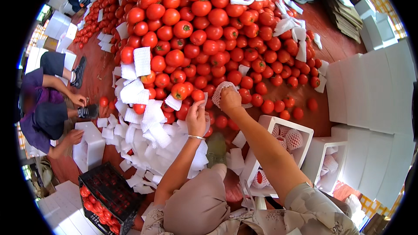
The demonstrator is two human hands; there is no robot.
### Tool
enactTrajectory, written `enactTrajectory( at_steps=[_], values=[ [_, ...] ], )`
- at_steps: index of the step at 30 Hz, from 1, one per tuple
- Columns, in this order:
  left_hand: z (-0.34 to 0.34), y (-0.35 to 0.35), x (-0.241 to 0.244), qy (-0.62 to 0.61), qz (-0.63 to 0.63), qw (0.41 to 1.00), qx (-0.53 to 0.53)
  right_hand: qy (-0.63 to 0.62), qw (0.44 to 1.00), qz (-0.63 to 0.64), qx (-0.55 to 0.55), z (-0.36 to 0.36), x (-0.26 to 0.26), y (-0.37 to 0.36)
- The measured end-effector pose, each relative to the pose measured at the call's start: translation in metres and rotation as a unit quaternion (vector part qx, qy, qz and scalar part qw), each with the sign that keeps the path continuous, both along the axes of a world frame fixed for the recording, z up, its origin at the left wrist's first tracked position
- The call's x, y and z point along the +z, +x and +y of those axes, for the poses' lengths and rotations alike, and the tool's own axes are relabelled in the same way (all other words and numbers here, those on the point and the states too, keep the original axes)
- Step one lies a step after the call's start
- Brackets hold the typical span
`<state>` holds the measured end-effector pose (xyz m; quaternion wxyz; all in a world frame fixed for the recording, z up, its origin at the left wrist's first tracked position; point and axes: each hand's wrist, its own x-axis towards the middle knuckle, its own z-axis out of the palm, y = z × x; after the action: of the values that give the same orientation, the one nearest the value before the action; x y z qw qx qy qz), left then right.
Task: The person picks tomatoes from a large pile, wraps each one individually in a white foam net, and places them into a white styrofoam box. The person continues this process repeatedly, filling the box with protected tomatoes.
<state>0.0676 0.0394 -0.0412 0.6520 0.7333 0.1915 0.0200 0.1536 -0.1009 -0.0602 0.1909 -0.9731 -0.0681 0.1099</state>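
My right hand (230, 100) grips a bunched white foam net sleeve (219, 93) at the near edge of a large heap of red tomatoes (202, 45). Whether a tomato is inside that sleeve is hidden. With its fingertips, my left hand (196, 117) pinches a thin white foam piece (205, 99), right beside a single tomato (198, 95). Loose foam net sleeves (156, 147) lie in a pile left of my left forearm. Under my right forearm stands a white foam box (308, 133) with net-wrapped tomatoes (293, 138) in it.
A second white foam box (343, 147) holds wrapped pieces, beside stacked white boxes (369, 88) on the right. A black plastic crate (107, 182) with tomatoes stands at lower left. Another person (49, 111) crouches at left by a white box (86, 148). Flattened cardboard (343, 19) lies at upper right.
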Motion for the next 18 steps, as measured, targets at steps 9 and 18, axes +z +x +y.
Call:
enactTrajectory(
  at_steps=[9, 18],
  values=[
    [-0.004, -0.023, -0.005, -0.372, 0.117, 0.918, -0.072, 0.361, 0.929, -0.084, -0.006, -0.02, 0.07, -0.095],
    [-0.048, -0.044, 0.028, -0.015, -0.062, 0.979, -0.193, 0.454, 0.852, 0.16, -0.209, -0.039, 0.099, -0.114]
  ],
)
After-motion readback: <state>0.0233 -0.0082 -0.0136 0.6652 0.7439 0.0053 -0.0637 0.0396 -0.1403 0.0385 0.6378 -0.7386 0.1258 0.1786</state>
